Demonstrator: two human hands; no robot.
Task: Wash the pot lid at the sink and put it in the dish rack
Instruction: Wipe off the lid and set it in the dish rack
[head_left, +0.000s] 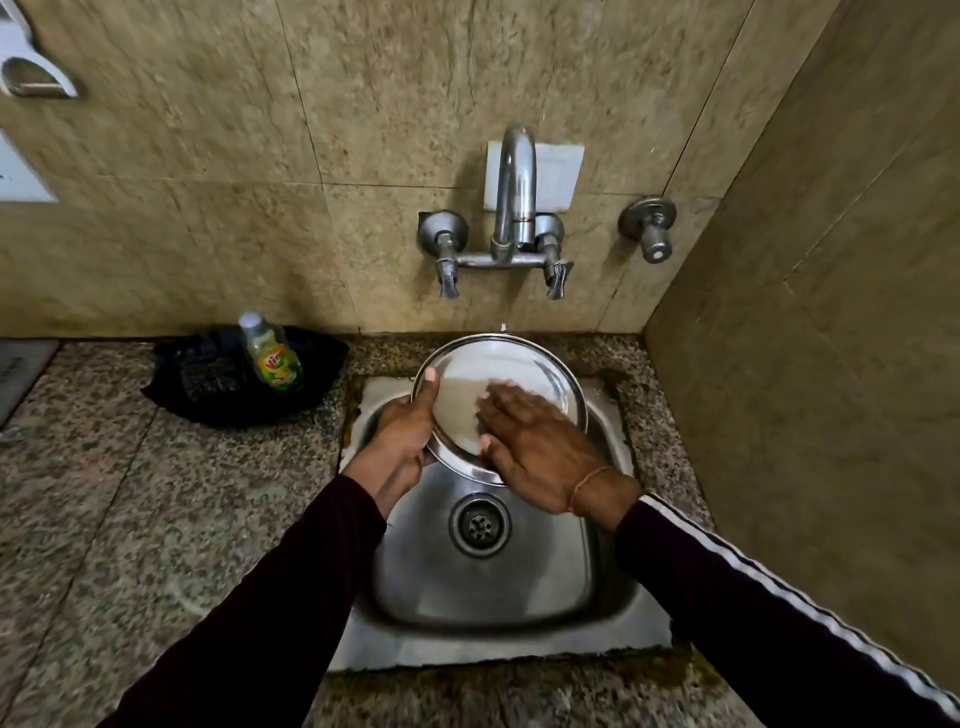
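Observation:
A round steel pot lid (514, 366) is held tilted above the back of the steel sink (483, 582). My left hand (402, 431) grips its left rim, thumb on the inner face. My right hand (535, 441) lies flat on the lid's face with fingers spread, covering its lower right part. The chrome faucet (514, 192) juts from the tiled wall right above the lid; I see no water stream. No dish rack is in view.
A dish soap bottle (270, 358) stands in a black holder (208, 384) on the granite counter (130, 519) left of the sink. A separate tap knob (652, 228) sits on the wall to the right. A tiled side wall (831, 364) closes the right.

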